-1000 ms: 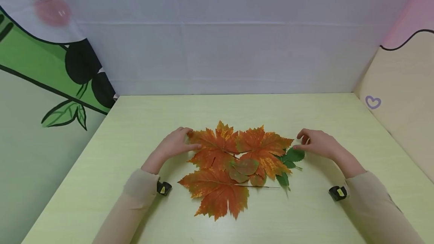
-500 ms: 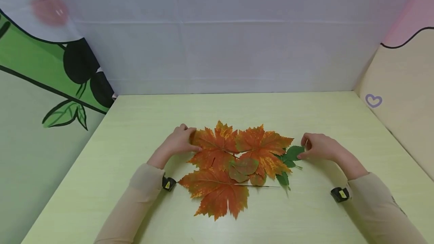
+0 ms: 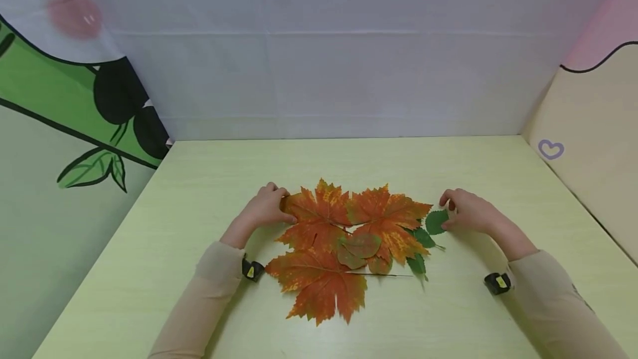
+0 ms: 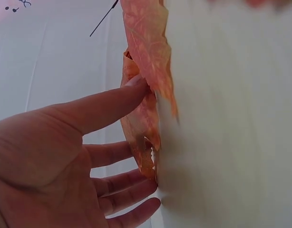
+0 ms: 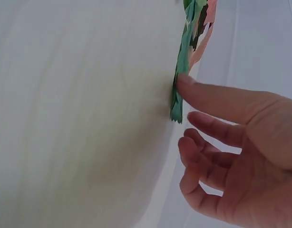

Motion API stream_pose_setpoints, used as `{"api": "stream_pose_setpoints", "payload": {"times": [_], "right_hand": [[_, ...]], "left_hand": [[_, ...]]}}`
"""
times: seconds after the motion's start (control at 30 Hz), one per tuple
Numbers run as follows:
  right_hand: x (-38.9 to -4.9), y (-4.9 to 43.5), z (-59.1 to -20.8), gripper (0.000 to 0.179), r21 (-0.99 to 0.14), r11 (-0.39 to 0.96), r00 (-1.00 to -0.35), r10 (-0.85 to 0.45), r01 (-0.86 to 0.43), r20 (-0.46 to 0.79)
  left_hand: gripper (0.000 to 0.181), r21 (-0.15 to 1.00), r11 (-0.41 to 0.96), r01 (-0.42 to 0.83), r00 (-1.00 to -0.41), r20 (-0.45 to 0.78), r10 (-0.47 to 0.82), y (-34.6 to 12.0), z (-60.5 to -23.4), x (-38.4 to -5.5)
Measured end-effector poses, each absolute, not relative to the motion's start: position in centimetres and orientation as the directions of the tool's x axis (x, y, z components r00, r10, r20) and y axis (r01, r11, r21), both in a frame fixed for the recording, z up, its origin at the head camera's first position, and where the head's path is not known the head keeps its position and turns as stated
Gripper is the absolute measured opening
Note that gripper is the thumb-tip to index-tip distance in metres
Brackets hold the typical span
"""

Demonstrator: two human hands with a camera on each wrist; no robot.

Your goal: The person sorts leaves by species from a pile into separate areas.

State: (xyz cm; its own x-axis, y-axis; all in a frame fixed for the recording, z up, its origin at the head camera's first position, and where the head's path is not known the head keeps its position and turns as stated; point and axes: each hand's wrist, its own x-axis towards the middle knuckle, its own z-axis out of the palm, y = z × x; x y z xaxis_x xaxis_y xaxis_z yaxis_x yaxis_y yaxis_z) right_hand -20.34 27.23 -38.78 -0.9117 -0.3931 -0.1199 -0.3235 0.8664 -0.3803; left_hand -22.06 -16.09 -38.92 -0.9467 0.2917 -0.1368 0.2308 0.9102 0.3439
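Observation:
Three large orange maple leaves (image 3: 319, 284) lie grouped on the pale table, with small green-brown rounded leaves (image 3: 363, 244) over their middle. My left hand (image 3: 266, 205) is at the outer edge of the upper left maple leaf (image 3: 316, 212). Its thumb touches this leaf's face in the left wrist view, while its fairly straight fingers reach the far edge. On the other side, my right hand (image 3: 468, 212) has its thumb against a toothed green leaf (image 3: 436, 221). The other fingers of that hand hang loosely bent, apart from the leaf in the right wrist view.
More green leaves (image 3: 423, 237) peek out under the upper right maple leaf (image 3: 389, 212). A thin stem (image 3: 381, 275) runs right from the lower maple leaf. A pale cloth backdrop (image 3: 339, 82) stands behind the table (image 3: 224, 165), with printed panels at both sides.
The outer green leaf has turned and slid slightly outward from the others, with my right thumb at it. My left hand has moved slightly right onto the orange leaf's edge.

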Motion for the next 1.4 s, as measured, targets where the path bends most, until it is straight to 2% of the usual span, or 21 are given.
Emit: {"api": "stream_pose_setpoints", "payload": {"times": [0.23, 0.3, 0.47, 0.53, 0.83, 1.17, 1.4], "right_hand": [[-20.5, 26.8, -38.9, 0.017, -0.406, 0.853, -0.906, -0.406, -0.329, -0.119], [-20.6, 26.6, -38.9, 0.021, -0.401, 0.862, -0.910, -0.392, -0.311, -0.138], [-20.8, 26.0, -38.7, 0.047, -0.365, 0.891, -0.921, -0.350, -0.270, -0.172], [-20.8, 25.7, -38.5, 0.050, -0.354, 0.894, -0.919, -0.352, -0.275, -0.177], [-20.7, 25.5, -37.9, 0.043, -0.355, 0.885, -0.906, -0.382, -0.301, -0.185], [-20.7, 25.8, -38.2, 0.052, -0.401, 0.870, -0.901, -0.387, -0.286, -0.198], [-20.7, 25.9, -37.9, 0.037, -0.431, 0.830, -0.883, -0.449, -0.353, -0.141]], "left_hand": [[0.066, 0.362, 0.905, 0.225, -0.946, -0.141, 0.292, -16.2, -38.8, -21.9], [0.066, 0.364, 0.904, 0.224, -0.946, -0.141, 0.292, -16.2, -38.8, -21.8], [0.065, 0.362, 0.905, 0.222, -0.948, -0.138, 0.288, -16.3, -38.6, -21.7], [0.065, 0.365, 0.905, 0.218, -0.948, -0.140, 0.285, -16.3, -38.6, -21.6], [0.060, 0.396, 0.891, 0.222, -0.948, -0.128, 0.293, -16.6, -38.5, -21.8], [0.060, 0.409, 0.880, 0.243, -0.940, -0.124, 0.317, -16.7, -38.3, -21.9], [0.061, 0.406, 0.880, 0.248, -0.938, -0.126, 0.323, -16.8, -38.2, -21.9]]}}
